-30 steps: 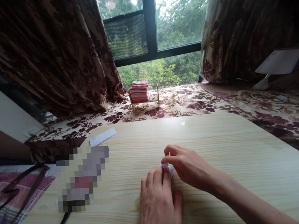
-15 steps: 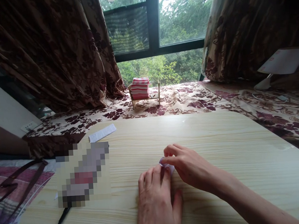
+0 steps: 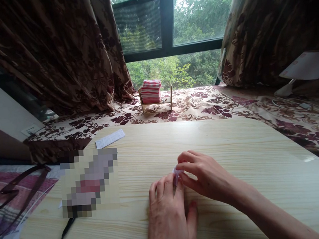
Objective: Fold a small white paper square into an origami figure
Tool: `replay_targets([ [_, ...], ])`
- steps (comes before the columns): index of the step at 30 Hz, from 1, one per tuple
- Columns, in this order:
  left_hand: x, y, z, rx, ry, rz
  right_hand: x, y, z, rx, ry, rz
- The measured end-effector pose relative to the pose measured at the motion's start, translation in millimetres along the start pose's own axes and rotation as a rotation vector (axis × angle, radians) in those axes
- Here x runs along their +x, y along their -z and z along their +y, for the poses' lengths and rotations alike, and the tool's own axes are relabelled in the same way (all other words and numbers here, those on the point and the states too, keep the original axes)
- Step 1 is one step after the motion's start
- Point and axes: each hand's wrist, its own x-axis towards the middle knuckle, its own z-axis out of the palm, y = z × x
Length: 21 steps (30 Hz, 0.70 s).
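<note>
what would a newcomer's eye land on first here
Probably the left hand, palm down on the wooden table at lower middle, and the right hand touching a small white scrap beside it. A pixelated patch at left stands out next, then striped cloths on a small rack before the bright window.

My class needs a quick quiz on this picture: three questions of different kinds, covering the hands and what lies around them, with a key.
1. True or false: the left hand lies on the wooden table with its back facing up.

2. Multiple choice: where is the pile of folded striped cloths?
A) on the wooden table
B) on the small stand
C) on the lamp's base

3. Short answer: what is the right hand touching?

Key
1. True.
2. B.
3. A small white piece, mostly hidden by the fingers; its material cannot be told for certain.
</note>
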Motion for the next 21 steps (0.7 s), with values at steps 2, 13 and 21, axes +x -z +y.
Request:
replay_targets([
  [2,0.0,0.2,0.5,-0.005,0.003,-0.003,0.7,-2.8,0.1,-0.008,0.0,0.011],
  [13,2.0,3.2,3.9,-0.037,0.046,-0.02,2.8,-11.4,-3.9,-0.024,-0.02,0.041],
  [21,0.7,-1.0,1.4,0.006,0.038,-0.006,1.8,-14.9,0.4,-0.036,-0.064,0.08],
])
